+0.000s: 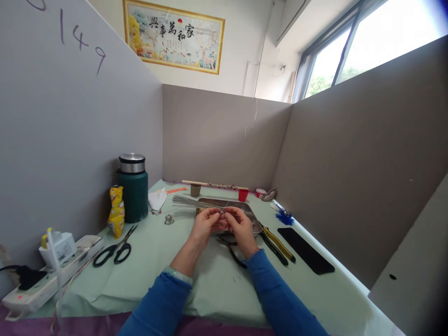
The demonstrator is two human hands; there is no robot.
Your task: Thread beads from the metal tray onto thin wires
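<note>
My left hand and my right hand meet above the front of a metal tray. Thumbs and forefingers of both are pinched together on a small piece of thin wire, whose end sticks up at the fingertips. Small beads seem to hang below it, mostly hidden by the fingers. Behind my hands a bundle of thin straight wires lies across the tray's rim, pointing left. Dark-handled pliers lie partly under my right hand. Pliers with yellow and green handles rest against the tray's right side.
Black scissors, a green flask, a yellow packet and a power strip stand or lie left. Brown and red cups stand behind the tray. A black flat strip lies right. Grey partitions enclose the table.
</note>
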